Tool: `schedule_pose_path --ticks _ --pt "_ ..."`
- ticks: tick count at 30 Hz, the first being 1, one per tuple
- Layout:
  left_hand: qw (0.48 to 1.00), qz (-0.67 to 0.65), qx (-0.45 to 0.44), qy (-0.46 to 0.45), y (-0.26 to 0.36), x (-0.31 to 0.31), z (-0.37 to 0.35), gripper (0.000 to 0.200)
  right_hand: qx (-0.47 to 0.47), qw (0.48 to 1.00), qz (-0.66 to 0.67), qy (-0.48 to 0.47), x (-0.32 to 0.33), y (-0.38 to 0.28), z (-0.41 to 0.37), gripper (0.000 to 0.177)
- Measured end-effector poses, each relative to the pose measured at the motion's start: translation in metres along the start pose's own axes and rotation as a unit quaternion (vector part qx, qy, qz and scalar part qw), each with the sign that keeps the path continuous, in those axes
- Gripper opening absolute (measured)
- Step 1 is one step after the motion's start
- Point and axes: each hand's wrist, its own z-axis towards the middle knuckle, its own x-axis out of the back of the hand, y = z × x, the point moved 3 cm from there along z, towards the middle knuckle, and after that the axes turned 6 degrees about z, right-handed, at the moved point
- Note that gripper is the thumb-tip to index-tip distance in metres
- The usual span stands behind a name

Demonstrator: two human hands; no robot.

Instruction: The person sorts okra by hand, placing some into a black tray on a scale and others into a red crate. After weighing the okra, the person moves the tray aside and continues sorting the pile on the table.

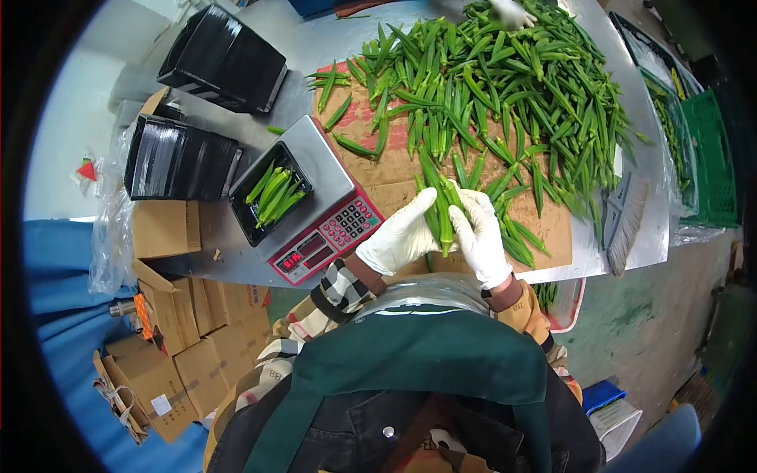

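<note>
Both my hands wear white gloves and meet in front of my apron, over the near edge of the cardboard. Between them is a small bunch of okra pods (pixel 430 175), lying lengthwise away from me. My left hand (pixel 400 233) is closed on the bunch from the left, and my right hand (pixel 479 235) grips it from the right with thumb and fingers. Beyond them a large okra pile (pixel 505 94) covers the cardboard sheet (pixel 378 177). To the left, a black tray (pixel 254 225) with several okra pods rests on a digital scale (pixel 327 169) with a lit red display.
Two stacks of black trays (pixel 225 59) (pixel 181 162) stand at the left. A brush (pixel 625 221) lies at the table's right edge, near a green crate (pixel 710 158). Another person's gloved hand (pixel 512 13) is over the far pile. Cardboard boxes (pixel 201 359) sit below left.
</note>
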Motion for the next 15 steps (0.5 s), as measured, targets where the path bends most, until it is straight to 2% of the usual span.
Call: schedule_pose_path --ticks 1,3,5,7,10,15 --pt "0.999 0.044 -0.001 0.014 0.001 -0.001 -0.004 0.054 -0.014 1.0 0.007 -0.004 0.0 0.001 0.003 0.036" --pt "0.99 0.132 -0.001 0.042 0.005 0.002 -0.013 0.053 -0.135 0.979 0.154 -0.023 -0.002 0.004 0.006 0.032" --pt "0.975 0.21 -0.016 0.071 0.007 0.011 -0.019 0.052 -0.23 0.931 0.279 -0.049 -0.006 0.01 0.005 0.032" --pt "0.964 0.253 -0.015 0.081 0.009 0.018 -0.021 0.053 -0.223 0.925 0.303 -0.049 -0.009 0.012 0.004 0.03" --pt "0.969 0.244 -0.005 0.044 0.015 0.004 -0.03 0.059 -0.225 0.923 0.308 -0.043 -0.01 0.011 0.003 0.03" --pt "0.982 0.184 -0.002 0.032 0.012 0.002 -0.034 0.064 -0.245 0.902 0.353 -0.044 -0.01 0.015 -0.001 0.028"
